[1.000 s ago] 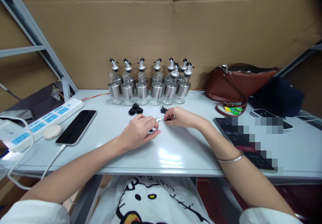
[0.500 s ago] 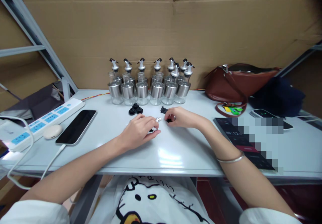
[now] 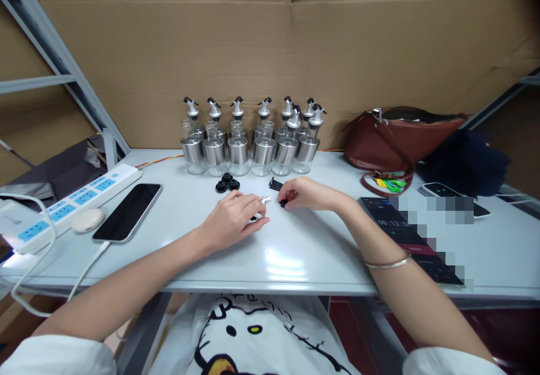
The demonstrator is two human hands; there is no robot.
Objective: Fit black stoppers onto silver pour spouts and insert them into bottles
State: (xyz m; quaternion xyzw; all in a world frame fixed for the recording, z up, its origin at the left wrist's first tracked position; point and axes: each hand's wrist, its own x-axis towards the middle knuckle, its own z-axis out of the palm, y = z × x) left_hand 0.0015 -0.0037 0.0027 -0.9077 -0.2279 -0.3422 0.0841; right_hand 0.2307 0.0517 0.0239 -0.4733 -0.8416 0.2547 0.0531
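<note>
My left hand (image 3: 233,221) rests on the white table (image 3: 287,251), fingers curled round a small silver pourer spout (image 3: 265,200) whose tip shows past the fingertips. Just to its right, my right hand (image 3: 304,193) pinches a small black plug (image 3: 283,201) a little above the tabletop. Another small black part (image 3: 275,184) lies just behind that hand. Three black rubber stoppers (image 3: 227,183) sit in a cluster behind my left hand. Several glass and steel oil bottles (image 3: 252,149) with pourer tops stand in a row at the back.
A phone (image 3: 129,212) on a cable, a white earbud case (image 3: 87,220) and a power strip (image 3: 67,203) lie at the left. A brown bag (image 3: 396,138), a dark cloth, a tablet (image 3: 400,234) and a second phone (image 3: 447,194) fill the right. Cardboard lines the back.
My right hand has lifted slightly and turned, bringing the small black plug up between its fingertips. My left hand has stayed still.
</note>
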